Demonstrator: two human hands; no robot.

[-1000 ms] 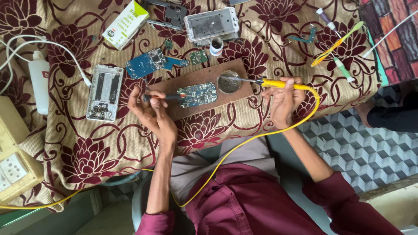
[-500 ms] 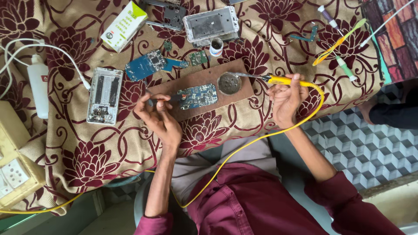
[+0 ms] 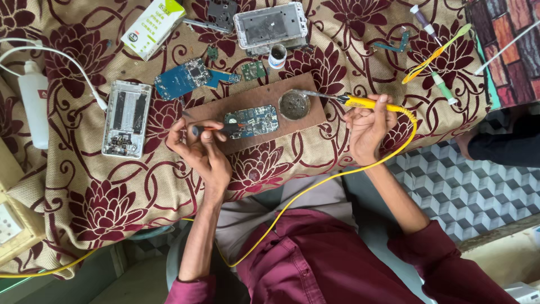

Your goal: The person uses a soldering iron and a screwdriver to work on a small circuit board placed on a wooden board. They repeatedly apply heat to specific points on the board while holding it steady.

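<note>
My left hand [image 3: 201, 147] grips a small orange-handled tool [image 3: 216, 129] whose tip rests on the blue-green circuit board [image 3: 253, 120] lying on a brown wooden board [image 3: 304, 121]. My right hand [image 3: 368, 126] holds a yellow-handled soldering iron [image 3: 360, 102]; its metal tip points left over the round tin of dark paste [image 3: 294, 104] on the same board. The iron's yellow cord [image 3: 315, 186] loops down across my lap.
On the flowered cloth [image 3: 112, 208] lie an opened phone frame [image 3: 126, 118], a blue circuit board [image 3: 183, 79], another phone housing [image 3: 271, 25], a small white jar [image 3: 277, 56], a white box [image 3: 153, 26], a white bottle [image 3: 35, 104] and tools [image 3: 436, 53] at right. Another person's dark sleeve [image 3: 503, 147] shows at right.
My left hand slid slightly left, keeping the tool on the circuit board. The soldering iron's tip stays near the tin, barely shifted.
</note>
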